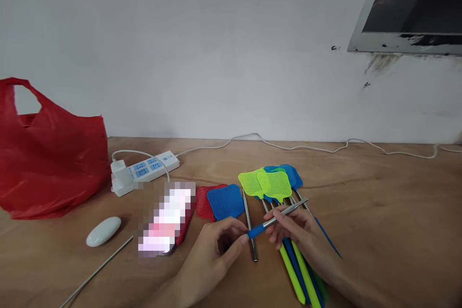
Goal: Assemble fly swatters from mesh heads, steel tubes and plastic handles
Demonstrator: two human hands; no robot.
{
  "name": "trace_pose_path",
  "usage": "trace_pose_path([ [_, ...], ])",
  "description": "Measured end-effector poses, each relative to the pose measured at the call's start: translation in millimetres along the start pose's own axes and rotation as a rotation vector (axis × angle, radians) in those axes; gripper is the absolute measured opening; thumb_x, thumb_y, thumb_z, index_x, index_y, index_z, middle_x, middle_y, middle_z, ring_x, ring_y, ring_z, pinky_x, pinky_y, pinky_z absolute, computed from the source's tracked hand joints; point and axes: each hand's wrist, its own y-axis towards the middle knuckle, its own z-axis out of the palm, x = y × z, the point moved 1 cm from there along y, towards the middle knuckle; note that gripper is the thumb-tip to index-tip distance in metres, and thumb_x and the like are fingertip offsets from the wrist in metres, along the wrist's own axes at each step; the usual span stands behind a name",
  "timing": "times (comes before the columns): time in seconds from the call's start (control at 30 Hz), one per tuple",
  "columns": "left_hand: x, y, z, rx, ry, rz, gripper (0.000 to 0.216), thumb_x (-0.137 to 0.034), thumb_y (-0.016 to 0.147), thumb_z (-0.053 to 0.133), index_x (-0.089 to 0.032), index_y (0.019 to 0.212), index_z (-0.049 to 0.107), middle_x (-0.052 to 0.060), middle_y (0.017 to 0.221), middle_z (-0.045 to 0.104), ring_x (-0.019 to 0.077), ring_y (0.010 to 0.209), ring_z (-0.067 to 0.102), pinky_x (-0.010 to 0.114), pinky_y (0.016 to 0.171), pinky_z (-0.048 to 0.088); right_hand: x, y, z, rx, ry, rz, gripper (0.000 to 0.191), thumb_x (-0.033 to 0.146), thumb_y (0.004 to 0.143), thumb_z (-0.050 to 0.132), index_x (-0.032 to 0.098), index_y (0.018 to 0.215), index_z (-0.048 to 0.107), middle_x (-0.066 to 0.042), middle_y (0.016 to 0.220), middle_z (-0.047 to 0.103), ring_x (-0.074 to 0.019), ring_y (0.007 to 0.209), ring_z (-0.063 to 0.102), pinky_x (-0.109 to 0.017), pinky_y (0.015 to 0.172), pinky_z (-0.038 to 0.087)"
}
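Observation:
My left hand [216,245] pinches the blue grip end of a telescopic metal rod [277,217]. My right hand [299,228] holds the same rod further along, its silver tip pointing up and right. Under my right hand lie several assembled fly swatters [274,185] with yellow-green and blue heads and coloured handles. A loose blue swatter head [225,201] and a red swatter head [202,199] rest just beyond my left hand. Another bare metal rod [250,226] lies on the wooden table [378,211] between my hands.
A red plastic bag [46,154] stands at the far left. A white power strip [144,171] with a plugged charger and cable lies near the wall. A white oval object [104,231], a blurred phone-like item [166,219] and a thin metal rod [96,272] lie left.

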Motion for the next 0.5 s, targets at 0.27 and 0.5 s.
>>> trace_pose_path([
  [0.27,7.1,0.2,-0.5,0.016,-0.017,-0.028,0.032,-0.045,0.095,0.054,-0.019,0.083,0.067,-0.001,0.067,0.056,0.0149,0.061,0.053,0.024,0.055,0.042,-4.5,4.0,-5.4,-0.063,0.015,-0.054,0.035,0.051,0.08,0.076,0.017,0.087,0.073,-0.006,0.068,0.072,-0.0183,0.057,0.067,-0.027,0.049,0.053],
  [0.5,-5.3,0.2,-4.3,-0.064,0.227,0.095,0.027,-0.037,0.1,0.047,-0.021,0.091,0.068,0.003,0.084,0.068,0.0197,0.076,0.063,0.029,0.066,0.05,-1.1,3.0,-3.7,-0.044,0.049,-0.079,0.039,0.057,0.087,0.064,0.019,0.086,0.067,-0.002,0.059,0.065,-0.0162,0.054,0.064,-0.024,0.047,0.05],
])
